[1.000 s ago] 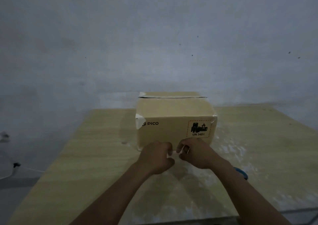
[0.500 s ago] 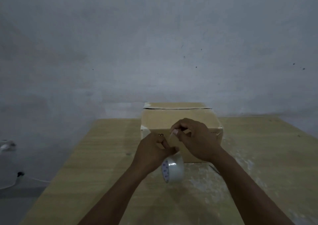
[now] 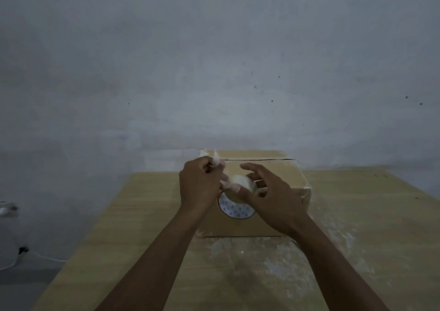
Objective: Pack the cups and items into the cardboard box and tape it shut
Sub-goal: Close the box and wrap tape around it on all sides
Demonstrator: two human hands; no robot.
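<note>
The closed cardboard box (image 3: 281,175) stands at the far middle of the wooden table (image 3: 133,227), its top flaps down with a dark seam along the back. In front of it, in the air, is a roll of clear tape (image 3: 235,207) with a white, blue-printed core. My right hand (image 3: 271,198) grips the roll with thumb and curled fingers, the index finger stretched out above it. My left hand (image 3: 198,187) pinches the loose tape end (image 3: 217,161), which sticks up near the box's top left corner. The box's contents are hidden.
A grey wall rises right behind the box. White scuffed patches mark the table (image 3: 262,258) in front of the box. Off the table's left side a pale object (image 3: 7,209) and a thin cable (image 3: 42,257) lie low by the floor.
Both hands rose from the table in front of the box to its top edge. The roll went from my left hand's side into my right, and my left hand now pinches the tape end.
</note>
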